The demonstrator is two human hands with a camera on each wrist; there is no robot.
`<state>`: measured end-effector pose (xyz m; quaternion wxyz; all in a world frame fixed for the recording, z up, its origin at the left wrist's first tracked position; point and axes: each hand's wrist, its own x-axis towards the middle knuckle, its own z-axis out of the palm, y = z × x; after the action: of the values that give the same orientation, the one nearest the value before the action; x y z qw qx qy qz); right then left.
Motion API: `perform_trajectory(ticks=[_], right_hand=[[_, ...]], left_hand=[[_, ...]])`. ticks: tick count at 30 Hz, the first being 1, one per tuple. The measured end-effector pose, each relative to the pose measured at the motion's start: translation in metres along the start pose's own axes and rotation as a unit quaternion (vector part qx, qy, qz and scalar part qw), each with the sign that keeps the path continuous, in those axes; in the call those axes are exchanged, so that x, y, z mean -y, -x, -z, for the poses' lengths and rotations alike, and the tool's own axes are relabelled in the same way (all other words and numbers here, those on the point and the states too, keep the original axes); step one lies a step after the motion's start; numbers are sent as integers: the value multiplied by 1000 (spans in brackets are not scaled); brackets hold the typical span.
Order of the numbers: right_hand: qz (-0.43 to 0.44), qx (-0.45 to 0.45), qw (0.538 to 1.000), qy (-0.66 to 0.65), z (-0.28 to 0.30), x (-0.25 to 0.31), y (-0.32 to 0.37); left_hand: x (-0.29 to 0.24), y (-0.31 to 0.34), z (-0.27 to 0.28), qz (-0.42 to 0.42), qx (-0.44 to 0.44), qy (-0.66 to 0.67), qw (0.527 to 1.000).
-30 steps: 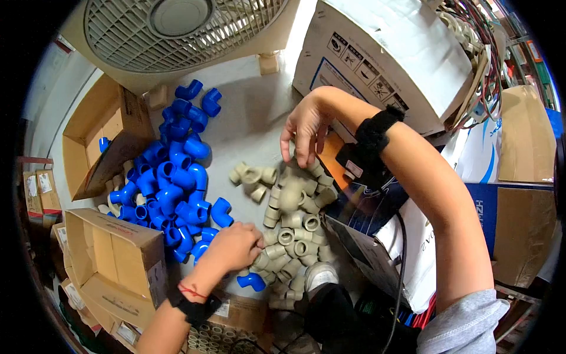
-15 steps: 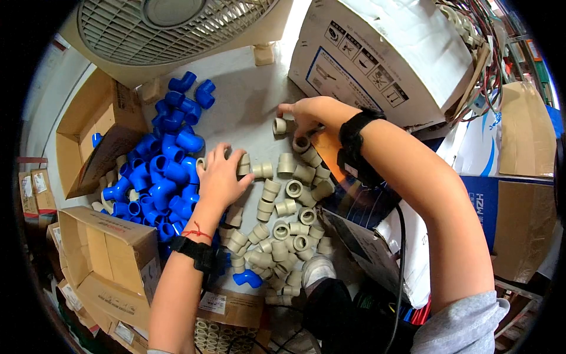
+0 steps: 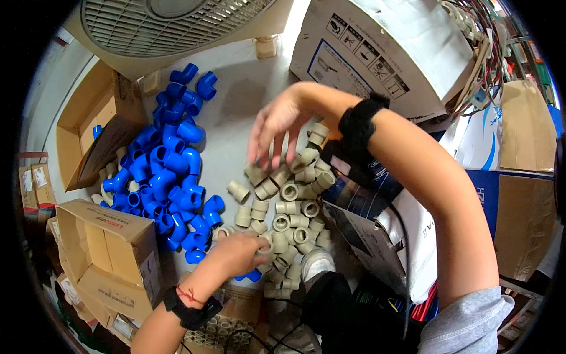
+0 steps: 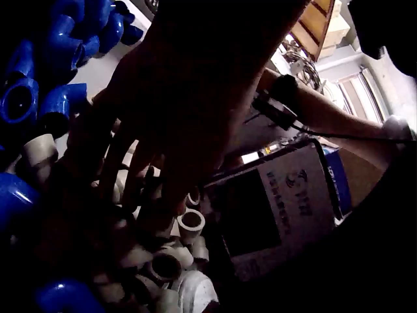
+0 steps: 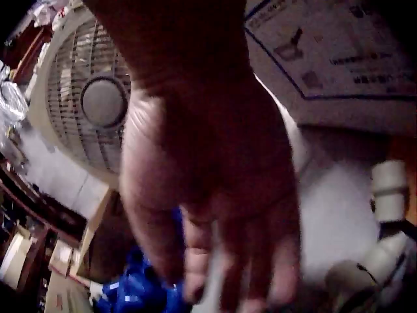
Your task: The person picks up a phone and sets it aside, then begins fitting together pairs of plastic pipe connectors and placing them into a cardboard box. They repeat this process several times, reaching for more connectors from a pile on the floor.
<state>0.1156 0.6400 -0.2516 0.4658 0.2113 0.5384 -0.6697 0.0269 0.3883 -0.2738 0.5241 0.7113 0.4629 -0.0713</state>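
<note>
Beige pipe couplings (image 3: 288, 192) lie in a loose heap in the middle of the floor. Left of them is a pile of blue pipe elbows (image 3: 162, 184). My left hand (image 3: 233, 256) is low at the near-left side of the beige heap; in the left wrist view its spread fingers (image 4: 133, 176) reach over the couplings, partly in shadow. Over the far edge of the same heap hangs my right hand (image 3: 277, 131), fingers pointing down with their tips right at the couplings. The right wrist view shows those fingers (image 5: 257, 261) nearly straight.
Two opened cardboard boxes (image 3: 106, 233) stand on the left, a box fan (image 3: 177, 23) at the back. A large white carton (image 3: 365, 56) is at the back right. Near the shoe (image 3: 317, 264), a box of beige fittings (image 3: 215, 333) sits in front.
My left hand swung left and forward over the beige couplings, then came back toward me. My right hand moved left from the heap's far right end, and couplings shifted into a tighter heap.
</note>
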Motion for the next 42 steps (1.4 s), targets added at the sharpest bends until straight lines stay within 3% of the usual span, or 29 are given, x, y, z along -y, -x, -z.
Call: perform_trajectory(ticks=[1, 2, 3, 4, 7, 9, 11, 12, 14, 15, 18, 21, 25, 28, 31, 34, 37, 42], right_hand=[[-56, -118, 989, 75, 9, 0, 4], [-172, -267, 934, 163, 28, -10, -5], [-248, -260, 877, 319, 37, -15, -3], [-316, -244, 791, 463, 39, -19, 2], [-416, -163, 840, 309, 25, -34, 1], [-307, -145, 925, 170, 24, -42, -13], [-149, 32, 988, 37, 4, -32, -9], [-139, 41, 989, 27, 0, -23, -4], [-123, 59, 991, 10, -5, -5, 1], [-249, 32, 968, 21, 15, -17, -13], [-384, -121, 876, 267, 39, -35, -6], [-462, -155, 815, 315, 34, -51, 13], [-491, -164, 814, 264, 20, -64, 8], [-497, -173, 813, 248, 14, -68, 1], [-501, -178, 812, 241, 12, -68, -1], [-503, -182, 812, 233, 10, -68, -1], [-503, -182, 815, 222, 8, -69, -1], [-488, -170, 838, 176, 17, -62, 4]], left_hand=[[-4, 3, 0, 5, -7, 12, 1000], [-9, 8, 2, 9, -15, 24, 1000], [-14, 13, 5, 13, -22, 37, 999], [-18, 15, 11, 9, -14, 23, 1000], [-28, 15, 30, 43, 4, 23, 999], [-19, 7, 38, 28, -27, 28, 999], [-21, -2, 59, 93, -94, 39, 990], [-9, -11, 55, 91, -215, 38, 972], [2, -21, 63, 101, -342, 21, 934], [10, -26, 63, 99, -400, -8, 911], [31, -35, 53, 105, -377, -13, 920], [34, -38, 43, 107, -359, 25, 927], [34, -40, 39, 138, -363, 37, 921], [30, -43, 49, 131, -425, -7, 896], [28, -52, 62, 21, -452, -119, 884], [30, -77, 67, -72, -453, -115, 881], [33, -97, 70, -30, -455, -174, 873], [40, -103, 82, 66, -414, -138, 898]])
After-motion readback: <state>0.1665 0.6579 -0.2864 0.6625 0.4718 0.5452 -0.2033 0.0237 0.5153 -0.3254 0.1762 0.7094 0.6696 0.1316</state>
